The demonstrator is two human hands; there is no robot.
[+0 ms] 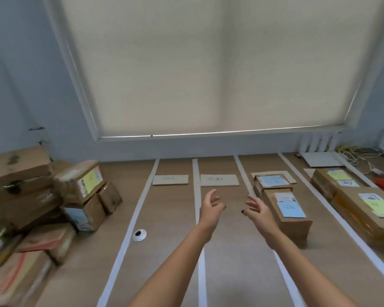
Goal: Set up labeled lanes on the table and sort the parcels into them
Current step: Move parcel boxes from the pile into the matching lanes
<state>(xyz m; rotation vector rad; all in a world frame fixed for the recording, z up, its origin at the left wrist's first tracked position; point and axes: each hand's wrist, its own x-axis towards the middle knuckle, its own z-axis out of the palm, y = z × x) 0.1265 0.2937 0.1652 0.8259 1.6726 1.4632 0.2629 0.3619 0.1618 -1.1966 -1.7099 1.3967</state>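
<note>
Fingers (212, 199) of both hands spread, empty, between two tape strips (195, 191)

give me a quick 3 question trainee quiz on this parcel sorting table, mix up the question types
1. True or false: the left hand is holding a parcel.
2. How many parcels lie in the lane right of the right hand: the rear parcel and front parcel?
3. Multiple choice: the unsorted parcel pile sits A) left of the tape lanes B) in the middle lane C) on the floor.

Key: 1 false, both hands are empty and open. 2 two. 3 A.
</note>
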